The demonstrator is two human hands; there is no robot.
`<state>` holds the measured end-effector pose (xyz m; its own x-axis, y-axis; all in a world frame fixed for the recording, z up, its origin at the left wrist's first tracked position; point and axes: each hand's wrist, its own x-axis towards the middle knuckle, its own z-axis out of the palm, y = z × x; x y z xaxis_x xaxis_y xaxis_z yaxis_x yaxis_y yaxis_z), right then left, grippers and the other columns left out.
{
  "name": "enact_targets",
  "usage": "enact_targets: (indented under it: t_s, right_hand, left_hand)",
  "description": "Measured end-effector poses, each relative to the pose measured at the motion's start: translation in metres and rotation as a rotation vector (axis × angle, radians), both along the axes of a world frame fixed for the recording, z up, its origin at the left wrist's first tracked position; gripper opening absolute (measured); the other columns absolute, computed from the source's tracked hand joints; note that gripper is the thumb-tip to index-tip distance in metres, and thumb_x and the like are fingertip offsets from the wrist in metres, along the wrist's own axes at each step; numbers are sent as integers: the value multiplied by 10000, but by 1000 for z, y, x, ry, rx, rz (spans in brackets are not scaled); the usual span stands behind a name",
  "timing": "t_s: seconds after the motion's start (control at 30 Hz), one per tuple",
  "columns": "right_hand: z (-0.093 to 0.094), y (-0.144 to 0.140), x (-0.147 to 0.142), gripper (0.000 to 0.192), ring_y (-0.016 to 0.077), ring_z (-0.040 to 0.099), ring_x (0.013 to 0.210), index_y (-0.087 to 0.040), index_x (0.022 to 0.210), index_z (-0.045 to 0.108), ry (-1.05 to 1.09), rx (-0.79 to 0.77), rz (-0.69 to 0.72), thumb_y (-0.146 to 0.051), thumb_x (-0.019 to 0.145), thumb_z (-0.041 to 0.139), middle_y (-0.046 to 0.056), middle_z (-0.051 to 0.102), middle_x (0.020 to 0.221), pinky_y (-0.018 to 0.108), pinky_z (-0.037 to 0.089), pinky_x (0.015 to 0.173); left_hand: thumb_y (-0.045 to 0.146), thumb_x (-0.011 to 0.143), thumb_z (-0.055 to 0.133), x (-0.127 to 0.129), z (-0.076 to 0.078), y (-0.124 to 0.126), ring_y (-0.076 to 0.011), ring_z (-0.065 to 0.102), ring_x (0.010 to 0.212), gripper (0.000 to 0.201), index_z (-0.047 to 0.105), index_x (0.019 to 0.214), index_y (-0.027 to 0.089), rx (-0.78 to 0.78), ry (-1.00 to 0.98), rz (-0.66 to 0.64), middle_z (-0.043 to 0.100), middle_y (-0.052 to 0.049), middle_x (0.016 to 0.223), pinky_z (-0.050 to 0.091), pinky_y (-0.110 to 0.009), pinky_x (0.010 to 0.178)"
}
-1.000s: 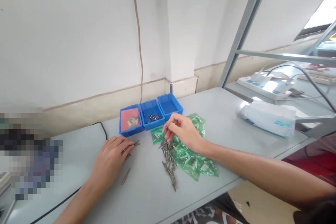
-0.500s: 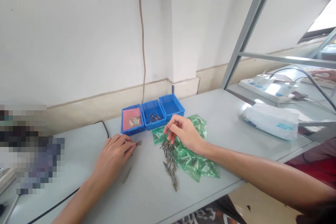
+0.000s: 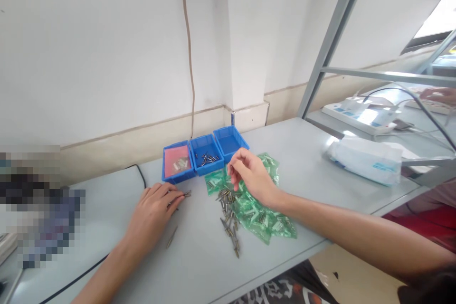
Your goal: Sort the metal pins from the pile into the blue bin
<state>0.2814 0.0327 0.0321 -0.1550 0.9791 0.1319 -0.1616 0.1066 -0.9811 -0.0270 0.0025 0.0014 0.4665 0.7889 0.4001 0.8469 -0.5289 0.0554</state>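
The left hand (image 3: 153, 209) lay low on the gray table (image 3: 288, 142), its fingers bent close together, their tips touching a few small metal bits (image 3: 187, 194); I could not tell if it gripped them. The right hand (image 3: 252, 178) was up over the green bags (image 3: 254, 216), its fingers curled in toward its thumb, and anything in them was too small to see. A metal pile (image 3: 227, 195) lay by the bags. One long bit (image 3: 171, 237) lay near the left hand. Three blue boxes (image 3: 211, 168) stood in a row behind.

Sm metal pcs (image 3: 228, 217) heaped loose w/ mixed angles, beside grn bags (image 3: 254, 221)
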Motion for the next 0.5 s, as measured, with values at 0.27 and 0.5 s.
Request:
enact_targets:
  t_s: [0.27,0.5]
  right_hand:
    - [-8,5,-1,243,132,551,531,-248,1015,558,-106,35,34,-489,1045,576,-88,488,647,268,520,527]
    - [-12,7,1,189,138,558,594,-239,1080,650,-163,117,61,-416,1041,600,-39,535,776,296,477,579]
  left_hand:
    - [300,1151,460,0,-1,2,-243,649,967,328,755,1055,196,71,55,-86,740,-64,1058,422,-378,822]
    - [225,1158,438,6,1,3,-262,609,933,320,697,984,153,253,266,-146,700,-81,963,387,-395,814]
